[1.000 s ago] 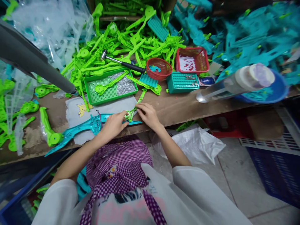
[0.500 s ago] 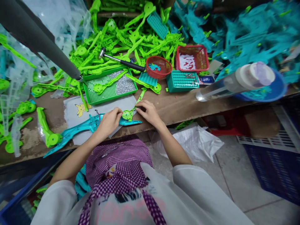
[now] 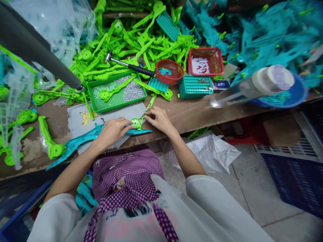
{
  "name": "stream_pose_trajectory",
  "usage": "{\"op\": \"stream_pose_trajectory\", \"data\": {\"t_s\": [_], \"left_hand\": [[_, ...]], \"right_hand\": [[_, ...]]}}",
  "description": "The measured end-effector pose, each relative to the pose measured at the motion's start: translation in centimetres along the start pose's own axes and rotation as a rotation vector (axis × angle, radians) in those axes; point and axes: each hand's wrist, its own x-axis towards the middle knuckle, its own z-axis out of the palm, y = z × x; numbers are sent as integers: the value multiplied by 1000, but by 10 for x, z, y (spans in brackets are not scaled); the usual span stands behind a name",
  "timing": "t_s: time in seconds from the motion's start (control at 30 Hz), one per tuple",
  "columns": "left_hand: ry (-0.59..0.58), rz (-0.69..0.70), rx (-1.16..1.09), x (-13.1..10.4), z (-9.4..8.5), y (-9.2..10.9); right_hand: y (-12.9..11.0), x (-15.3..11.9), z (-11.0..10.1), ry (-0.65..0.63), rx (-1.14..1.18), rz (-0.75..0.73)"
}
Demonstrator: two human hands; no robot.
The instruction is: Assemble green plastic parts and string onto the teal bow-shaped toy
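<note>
A long blue plastic part (image 3: pixel 83 136) lies across the white cloth (image 3: pixel 75 116) at the table's front edge. Over its right half rests a green part (image 3: pixel 137 123) with a round end, its arm pointing up and right. My left hand (image 3: pixel 112 131) is over the middle of the blue part, fingers bent together, their tips at the green part's round end; what they pinch is too small to make out. My right hand (image 3: pixel 158 119) has thumb and fingertips closed on the green part's arm.
Behind my hands is a green tray (image 3: pixel 113 92) of small metal pieces. A hammer (image 3: pixel 130 65), a red round basket (image 3: pixel 169 71), a red square basket (image 3: pixel 205 62) and a teal box (image 3: pixel 195 86) stand farther back. A bottle (image 3: pixel 252 85) leans at right. A grey tool (image 3: pixel 47 53) hangs at left.
My left hand has shifted slightly left and turned flatter, its thumb now stretched toward the green part's round end. My right hand stays at the green arm.
</note>
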Motion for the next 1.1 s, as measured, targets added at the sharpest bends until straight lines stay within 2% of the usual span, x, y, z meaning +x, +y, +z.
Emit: {"op": "stream_pose_trajectory", "data": {"t_s": [0.23, 0.4, 0.53, 0.67, 0.8, 1.1], "left_hand": [[30, -41, 141, 0, -1, -12], [76, 14, 259, 17, 3, 10], [-9, 7, 162, 47, 15, 19], [-68, -52, -36, 69, 29, 6], [-42, -47, -151, 73, 36, -3], [-3, -76, -194, 72, 38, -1]], "right_hand": [[5, 0, 2, 35, 2, -72], [7, 0, 5, 84, 29, -129], [9, -2, 9, 109, -2, -115], [13, -4, 12, 95, -32, -152], [16, -3, 13, 103, -56, -166], [19, 1, 19, 132, -66, -212]]}}
